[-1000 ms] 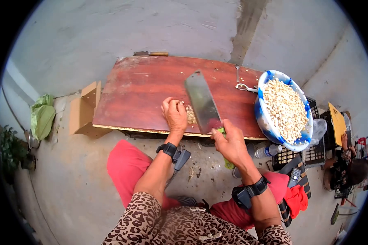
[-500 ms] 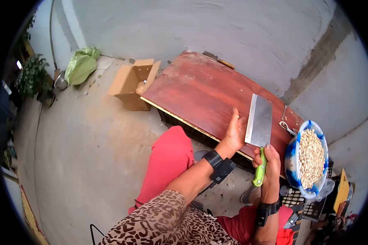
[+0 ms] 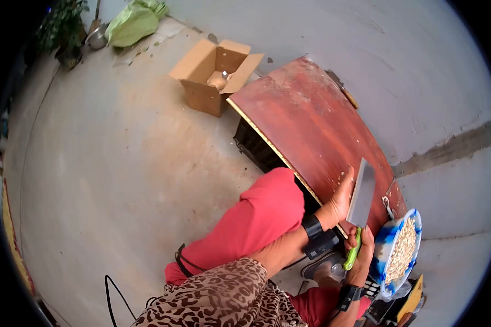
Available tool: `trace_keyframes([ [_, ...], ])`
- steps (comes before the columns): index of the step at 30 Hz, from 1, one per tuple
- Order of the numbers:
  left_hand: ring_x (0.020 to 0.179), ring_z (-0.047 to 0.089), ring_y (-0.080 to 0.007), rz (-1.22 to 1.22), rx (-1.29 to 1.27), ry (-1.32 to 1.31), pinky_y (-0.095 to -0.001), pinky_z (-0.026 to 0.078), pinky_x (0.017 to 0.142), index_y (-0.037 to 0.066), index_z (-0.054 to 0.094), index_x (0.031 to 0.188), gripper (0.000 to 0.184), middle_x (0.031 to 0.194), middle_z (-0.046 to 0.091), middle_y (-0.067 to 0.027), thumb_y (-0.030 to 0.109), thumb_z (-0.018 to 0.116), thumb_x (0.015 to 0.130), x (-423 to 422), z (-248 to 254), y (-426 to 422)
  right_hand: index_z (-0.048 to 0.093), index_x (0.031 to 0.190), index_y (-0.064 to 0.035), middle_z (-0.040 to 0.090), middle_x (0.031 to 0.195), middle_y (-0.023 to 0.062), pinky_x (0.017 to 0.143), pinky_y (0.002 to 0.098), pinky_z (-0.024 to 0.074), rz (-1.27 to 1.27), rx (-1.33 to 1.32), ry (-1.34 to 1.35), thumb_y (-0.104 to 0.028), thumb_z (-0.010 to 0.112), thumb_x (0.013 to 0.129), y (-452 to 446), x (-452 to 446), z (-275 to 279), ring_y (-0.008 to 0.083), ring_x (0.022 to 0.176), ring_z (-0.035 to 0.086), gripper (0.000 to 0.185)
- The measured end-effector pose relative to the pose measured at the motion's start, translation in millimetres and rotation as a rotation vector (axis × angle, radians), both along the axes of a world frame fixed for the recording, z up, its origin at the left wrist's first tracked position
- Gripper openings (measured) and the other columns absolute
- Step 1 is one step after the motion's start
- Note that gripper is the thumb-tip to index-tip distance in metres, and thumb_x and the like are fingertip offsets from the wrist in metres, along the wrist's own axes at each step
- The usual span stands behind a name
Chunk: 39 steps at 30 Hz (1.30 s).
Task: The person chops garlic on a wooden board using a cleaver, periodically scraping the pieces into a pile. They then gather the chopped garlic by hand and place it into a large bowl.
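Cleaver point(image 3: 361, 193) over tabletop point(image 3: 311, 114), basin point(image 3: 386, 245) close by.
I see the right hand point(image 3: 366, 246) gripping the handle point(image 3: 352, 258), left hand point(image 3: 339, 201) outstretched, unclosed alongside, cardboard box point(image 3: 202, 98) farther off.

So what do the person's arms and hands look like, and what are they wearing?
The left hand and right hand have no gloves. Each wrist has a black strap with a blocky dark gadget: left gadget, right gadget. The left sleeve is tan with dark leopard spots.
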<state>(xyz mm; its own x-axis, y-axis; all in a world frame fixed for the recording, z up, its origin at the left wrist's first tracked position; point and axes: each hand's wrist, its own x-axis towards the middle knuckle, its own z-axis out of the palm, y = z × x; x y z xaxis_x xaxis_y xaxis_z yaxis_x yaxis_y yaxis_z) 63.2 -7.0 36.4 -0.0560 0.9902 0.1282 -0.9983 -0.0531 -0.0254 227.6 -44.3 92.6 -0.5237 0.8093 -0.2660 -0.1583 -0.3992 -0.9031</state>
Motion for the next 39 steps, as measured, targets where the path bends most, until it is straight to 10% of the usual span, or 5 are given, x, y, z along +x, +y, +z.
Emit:
trace_keyframes([
  [19,0.136,0.025,-0.0173,0.146,-0.371,-0.068,-0.0361,0.018,0.114,0.013,0.034,0.150,0.083,0.153,0.032,-0.0006,0.062,0.058,0.088,-2.8,-18.6,4.0,0.053,0.102,-0.0089,0.059,0.081,0.0034,0.041,0.0216,0.0393,-0.119,-0.091,-0.401,-0.034,0.052,0.099,-3.4,-20.8,7.5,0.0075,0.049,0.043,0.025],
  [31,0.100,0.051,-0.0158,-0.107,-0.038,-0.551,-0.0326,0.041,0.091,0.013,0.057,0.123,0.060,0.106,0.060,-0.0044,0.059,0.065,0.086,-6.9,-14.6,13.9,0.052,0.104,-0.0065,0.057,0.080,0.0068,0.042,0.0216,0.0392,-0.166,-0.111,-0.347,-0.029,0.052,0.099,-7.3,-10.5,26.0,0.0087,0.049,0.042,0.023],
  [39,0.084,0.058,-0.0194,-0.007,-0.403,-0.112,-0.0331,0.047,0.077,0.007,0.063,0.111,0.050,0.087,0.063,-0.0045,0.053,0.056,0.093,-7.8,-18.9,33.6,0.052,0.097,-0.0059,0.058,0.080,0.0062,0.045,0.0252,0.0416,-0.158,0.030,-0.563,-0.030,0.055,0.097,-14.3,32.7,41.5,0.0105,0.052,0.046,0.024],
])
